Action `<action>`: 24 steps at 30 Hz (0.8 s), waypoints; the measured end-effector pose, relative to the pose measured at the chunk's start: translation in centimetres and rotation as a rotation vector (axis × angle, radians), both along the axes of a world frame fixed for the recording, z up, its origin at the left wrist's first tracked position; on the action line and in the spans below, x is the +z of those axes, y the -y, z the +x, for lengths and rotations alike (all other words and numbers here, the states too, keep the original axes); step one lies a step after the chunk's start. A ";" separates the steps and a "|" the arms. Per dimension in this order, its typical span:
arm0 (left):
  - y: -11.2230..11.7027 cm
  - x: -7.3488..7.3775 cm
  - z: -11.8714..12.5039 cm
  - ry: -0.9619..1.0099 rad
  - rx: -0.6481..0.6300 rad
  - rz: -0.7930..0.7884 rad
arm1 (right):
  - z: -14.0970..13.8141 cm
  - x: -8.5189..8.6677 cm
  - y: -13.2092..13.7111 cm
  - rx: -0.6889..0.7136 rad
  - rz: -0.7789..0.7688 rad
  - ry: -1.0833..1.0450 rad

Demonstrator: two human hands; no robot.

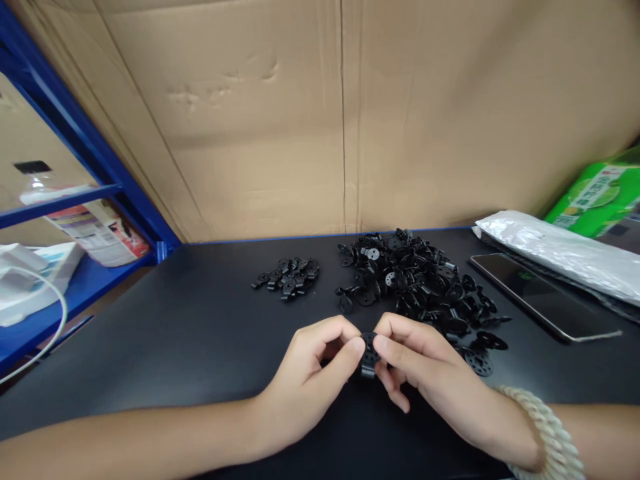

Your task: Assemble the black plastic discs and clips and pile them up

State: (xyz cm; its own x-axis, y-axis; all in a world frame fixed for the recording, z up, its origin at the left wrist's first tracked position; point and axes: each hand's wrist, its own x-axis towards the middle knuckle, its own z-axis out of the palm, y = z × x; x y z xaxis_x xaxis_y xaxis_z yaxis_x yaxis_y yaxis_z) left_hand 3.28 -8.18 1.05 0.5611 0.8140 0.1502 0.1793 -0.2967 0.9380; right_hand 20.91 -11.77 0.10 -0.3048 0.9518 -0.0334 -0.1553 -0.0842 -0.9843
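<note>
Between my two hands is a small black round clip (369, 353) with holes in its disc and a tab pointing down toward me. My left hand (320, 373) pinches its left edge between thumb and forefinger. On the opposite edge, the thumb and forefinger of my right hand (425, 373) grip it too, with the other fingers curled below. Beyond my right hand spreads a large heap of similar black parts (415, 273), some of them loose at its near edge. A smaller pile of black clips (290, 275) lies farther left on the black tabletop (175, 333).
A phone (540, 297) lies right of the heap, beside a silvery plastic bag (565, 250) and a green package (595, 197). At left, a blue shelf frame (95, 283) holds a labelled bottle (95, 227) and a white cable (63, 300). Cardboard (260, 133) stands behind the table.
</note>
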 end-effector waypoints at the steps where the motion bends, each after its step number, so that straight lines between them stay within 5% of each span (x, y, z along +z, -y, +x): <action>1: 0.1 0.0 0.0 -0.003 -0.004 0.001 | 0.0 0.0 0.1 -0.017 0.029 0.032; 8: -0.3 0.6 -0.3 -0.054 0.033 0.152 | 0.0 0.5 0.0 0.036 0.042 0.129; 13: -5.9 2.6 -3.0 -0.286 0.330 0.647 | 0.0 0.8 0.1 0.077 0.045 0.129; 18: -11.3 2.7 -5.9 -0.425 0.391 0.753 | 0.2 0.9 0.3 0.110 0.058 0.170; 22: -10.5 1.6 -5.1 -0.455 0.396 0.839 | 0.1 1.0 0.5 0.131 0.069 0.193; 24: -8.9 1.1 -4.1 -0.454 0.293 0.885 | 0.0 1.0 0.7 0.139 0.067 0.204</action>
State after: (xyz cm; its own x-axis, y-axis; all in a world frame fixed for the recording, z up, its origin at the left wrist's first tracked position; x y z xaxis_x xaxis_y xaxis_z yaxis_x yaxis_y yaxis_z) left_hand -0.77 0.74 2.19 0.5122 0.6288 0.5851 0.6376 -0.7348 0.2314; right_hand 20.89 -12.43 1.09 -0.4260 0.9036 -0.0458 0.0553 -0.0246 -0.9982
